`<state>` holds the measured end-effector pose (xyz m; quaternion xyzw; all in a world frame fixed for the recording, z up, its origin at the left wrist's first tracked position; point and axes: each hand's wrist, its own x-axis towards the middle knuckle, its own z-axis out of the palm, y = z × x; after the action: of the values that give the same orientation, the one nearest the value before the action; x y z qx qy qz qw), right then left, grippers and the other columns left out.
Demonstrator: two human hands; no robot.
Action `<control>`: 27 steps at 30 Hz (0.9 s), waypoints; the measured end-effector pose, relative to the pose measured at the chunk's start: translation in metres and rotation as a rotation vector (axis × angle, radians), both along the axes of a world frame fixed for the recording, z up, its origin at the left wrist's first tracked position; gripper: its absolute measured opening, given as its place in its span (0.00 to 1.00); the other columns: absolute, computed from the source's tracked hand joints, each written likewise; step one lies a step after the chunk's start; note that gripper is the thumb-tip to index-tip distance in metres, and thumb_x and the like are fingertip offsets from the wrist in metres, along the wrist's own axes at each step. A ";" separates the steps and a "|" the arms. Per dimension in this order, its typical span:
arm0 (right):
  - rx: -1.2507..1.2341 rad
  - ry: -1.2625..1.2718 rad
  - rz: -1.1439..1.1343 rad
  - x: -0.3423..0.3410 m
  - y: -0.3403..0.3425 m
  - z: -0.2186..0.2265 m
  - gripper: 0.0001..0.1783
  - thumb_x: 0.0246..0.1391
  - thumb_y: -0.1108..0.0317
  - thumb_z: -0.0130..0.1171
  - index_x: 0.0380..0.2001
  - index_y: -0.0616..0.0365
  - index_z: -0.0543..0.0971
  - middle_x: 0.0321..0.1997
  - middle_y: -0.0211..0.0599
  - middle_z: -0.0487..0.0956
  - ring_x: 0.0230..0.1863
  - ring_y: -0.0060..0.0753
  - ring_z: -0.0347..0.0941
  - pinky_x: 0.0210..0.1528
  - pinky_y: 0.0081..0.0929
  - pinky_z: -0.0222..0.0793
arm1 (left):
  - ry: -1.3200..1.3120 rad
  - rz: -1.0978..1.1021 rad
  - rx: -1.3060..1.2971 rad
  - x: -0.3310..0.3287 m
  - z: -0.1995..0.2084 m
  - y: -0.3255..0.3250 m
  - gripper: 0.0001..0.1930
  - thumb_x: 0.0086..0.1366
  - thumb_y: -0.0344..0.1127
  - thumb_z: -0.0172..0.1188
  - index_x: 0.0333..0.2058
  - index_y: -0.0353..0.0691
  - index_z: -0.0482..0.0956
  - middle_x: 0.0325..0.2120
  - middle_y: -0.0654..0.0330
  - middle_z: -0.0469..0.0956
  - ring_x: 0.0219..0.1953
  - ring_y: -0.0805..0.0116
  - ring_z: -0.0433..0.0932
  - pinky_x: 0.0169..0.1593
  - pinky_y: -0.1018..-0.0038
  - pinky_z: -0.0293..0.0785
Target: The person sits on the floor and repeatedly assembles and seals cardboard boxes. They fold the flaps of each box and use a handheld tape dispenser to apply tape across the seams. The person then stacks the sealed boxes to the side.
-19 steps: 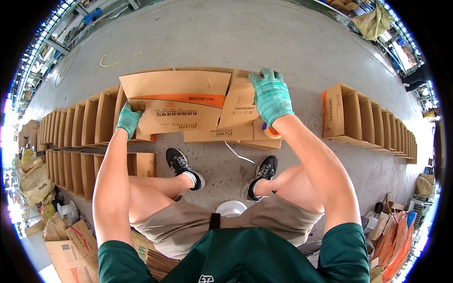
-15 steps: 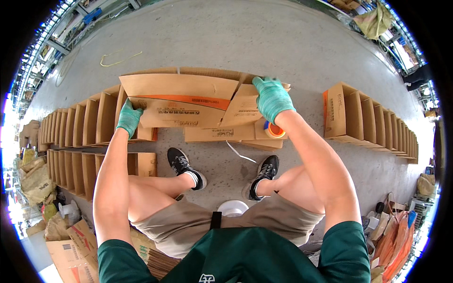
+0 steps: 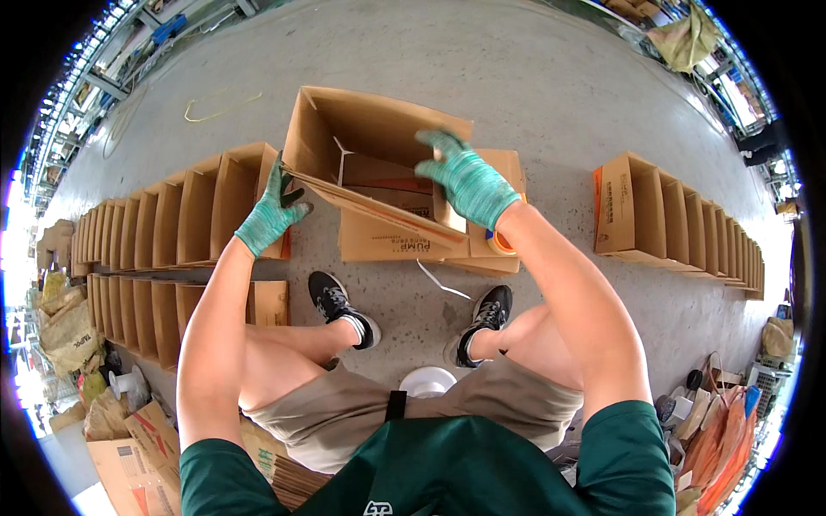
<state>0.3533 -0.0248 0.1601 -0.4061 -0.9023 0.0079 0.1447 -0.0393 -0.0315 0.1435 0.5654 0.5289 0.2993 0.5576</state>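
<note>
A brown cardboard box [image 3: 379, 202] stands opened into a four-sided shape in front of me, its hollow inside facing up. At its left corner is my left hand [image 3: 268, 215] in a green glove, thumb and fingers spread, the fingertips against the cardboard. My right hand [image 3: 471, 182], gloved alike, is over the box's right end with its fingers stretched apart and not closed on a wall. Under the box lie flat cardboard pieces [image 3: 370, 243]. A roll of tape with an orange core [image 3: 497, 244] sits on them, partly hidden by my right wrist.
Rows of opened boxes stand on the floor at the left [image 3: 198, 211] and right [image 3: 650, 211]. Between my shoes is a white strip [image 3: 443, 282]. A white round object [image 3: 428, 380] shows below me. Sacks [image 3: 69, 335] and cartons [image 3: 129, 469] lie at lower left.
The flattened box has been opened out into a hollow shape. My left hand has spread its fingers and moved right; my right hand has shifted left and slightly down, off the box's top edge.
</note>
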 end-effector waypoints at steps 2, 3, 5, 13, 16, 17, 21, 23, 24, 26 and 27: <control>0.035 0.128 -0.191 0.004 0.002 -0.009 0.22 0.51 0.75 0.59 0.51 0.49 0.79 0.65 0.52 0.68 0.66 0.57 0.63 0.66 0.41 0.66 | -0.009 -0.006 0.134 0.001 -0.006 0.005 0.53 0.58 0.21 0.66 0.73 0.57 0.41 0.68 0.56 0.54 0.65 0.59 0.63 0.64 0.66 0.66; -0.063 0.099 -0.292 0.003 0.000 -0.008 0.20 0.53 0.73 0.58 0.51 0.49 0.79 0.64 0.51 0.68 0.64 0.57 0.65 0.65 0.42 0.67 | 0.049 -0.005 0.173 -0.005 -0.008 0.006 0.50 0.58 0.21 0.66 0.72 0.55 0.44 0.68 0.56 0.55 0.65 0.60 0.63 0.65 0.67 0.65; -0.253 0.033 -0.500 0.004 -0.007 -0.005 0.18 0.57 0.69 0.57 0.52 0.50 0.78 0.61 0.50 0.70 0.59 0.56 0.69 0.61 0.43 0.70 | 0.156 -0.012 0.252 -0.007 -0.004 0.008 0.46 0.59 0.21 0.65 0.70 0.52 0.49 0.67 0.56 0.56 0.63 0.62 0.65 0.65 0.68 0.64; -0.405 -0.125 -0.468 0.002 -0.009 -0.022 0.33 0.55 0.69 0.58 0.66 0.53 0.65 0.72 0.49 0.56 0.59 0.51 0.71 0.59 0.44 0.74 | 0.318 -0.167 0.268 0.001 0.003 0.017 0.29 0.58 0.30 0.70 0.57 0.41 0.71 0.51 0.58 0.79 0.53 0.67 0.75 0.60 0.70 0.69; -0.533 0.157 -0.468 0.005 -0.012 -0.027 0.31 0.59 0.66 0.57 0.65 0.56 0.65 0.75 0.46 0.51 0.61 0.51 0.70 0.65 0.43 0.68 | 0.315 -0.066 0.211 -0.006 -0.003 0.020 0.32 0.56 0.36 0.73 0.57 0.41 0.70 0.49 0.56 0.80 0.52 0.65 0.76 0.58 0.69 0.71; -0.492 0.160 -0.457 0.009 -0.012 -0.032 0.30 0.60 0.64 0.56 0.64 0.57 0.65 0.74 0.45 0.54 0.60 0.50 0.70 0.66 0.42 0.67 | 0.396 -0.052 0.263 -0.002 -0.001 0.022 0.33 0.55 0.38 0.74 0.57 0.41 0.70 0.49 0.55 0.80 0.52 0.64 0.76 0.57 0.69 0.72; -0.628 0.412 -0.282 0.033 0.006 -0.061 0.28 0.64 0.58 0.54 0.63 0.58 0.67 0.67 0.41 0.65 0.57 0.45 0.72 0.67 0.36 0.65 | 0.487 0.134 0.293 0.007 -0.015 0.030 0.38 0.52 0.45 0.77 0.58 0.42 0.70 0.48 0.49 0.79 0.52 0.61 0.77 0.57 0.67 0.72; -0.777 0.614 -0.317 0.040 0.014 -0.065 0.27 0.66 0.56 0.53 0.62 0.58 0.68 0.63 0.41 0.69 0.56 0.43 0.72 0.67 0.33 0.64 | 0.510 0.165 0.185 0.011 -0.024 0.037 0.39 0.52 0.47 0.77 0.59 0.43 0.69 0.50 0.47 0.78 0.53 0.60 0.77 0.58 0.66 0.72; -0.816 0.693 -0.427 0.035 0.016 -0.048 0.26 0.66 0.56 0.52 0.62 0.58 0.68 0.61 0.40 0.71 0.56 0.41 0.71 0.68 0.32 0.62 | 0.523 0.185 0.130 0.012 -0.026 0.039 0.40 0.52 0.48 0.77 0.60 0.43 0.68 0.51 0.46 0.77 0.53 0.59 0.77 0.59 0.65 0.71; -0.902 0.847 -0.601 0.030 0.013 -0.023 0.30 0.67 0.53 0.51 0.66 0.56 0.63 0.62 0.43 0.71 0.61 0.40 0.69 0.69 0.32 0.58 | 0.749 0.205 0.275 0.021 -0.031 0.041 0.41 0.52 0.50 0.76 0.60 0.42 0.67 0.52 0.46 0.76 0.53 0.59 0.76 0.60 0.65 0.71; -0.887 0.802 -0.660 0.037 0.013 -0.037 0.33 0.66 0.52 0.52 0.68 0.56 0.60 0.64 0.44 0.71 0.63 0.41 0.68 0.69 0.33 0.58 | 0.850 0.203 0.358 0.035 -0.031 0.044 0.42 0.52 0.50 0.76 0.61 0.42 0.67 0.53 0.46 0.76 0.54 0.59 0.76 0.61 0.64 0.70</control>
<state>0.3907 -0.0119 0.1228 -0.6465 -0.5193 0.4822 0.2826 -0.0046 0.0125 0.1126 0.6704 0.7031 0.1807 0.1533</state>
